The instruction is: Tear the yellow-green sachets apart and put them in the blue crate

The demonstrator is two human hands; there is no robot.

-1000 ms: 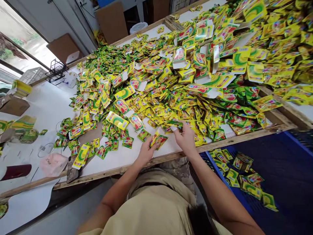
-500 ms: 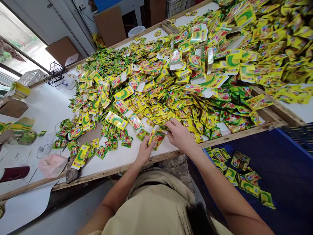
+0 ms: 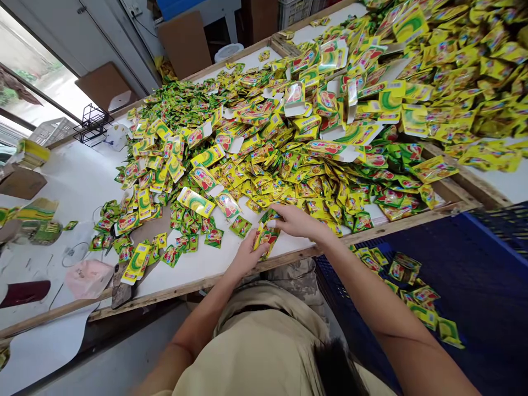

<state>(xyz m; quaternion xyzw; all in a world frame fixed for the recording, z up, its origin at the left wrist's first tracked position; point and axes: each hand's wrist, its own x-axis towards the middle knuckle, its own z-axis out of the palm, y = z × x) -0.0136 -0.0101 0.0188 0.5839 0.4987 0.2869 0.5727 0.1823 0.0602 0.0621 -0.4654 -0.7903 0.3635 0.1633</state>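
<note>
Yellow-green packet (image 3: pixel 268 238) in left hand (image 3: pixel 246 254), beneath right hand's fingers (image 3: pixel 274 223).

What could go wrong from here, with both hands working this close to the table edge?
The shiny yellow-and-green printed packet in the left hand might slip over the wooden rim, being so near it.

The right hand is beside the heaped yellow foil sachets; a brush could set some sliding.

The dark flat slab lies on the rim, so a bump might tip it off.
</note>
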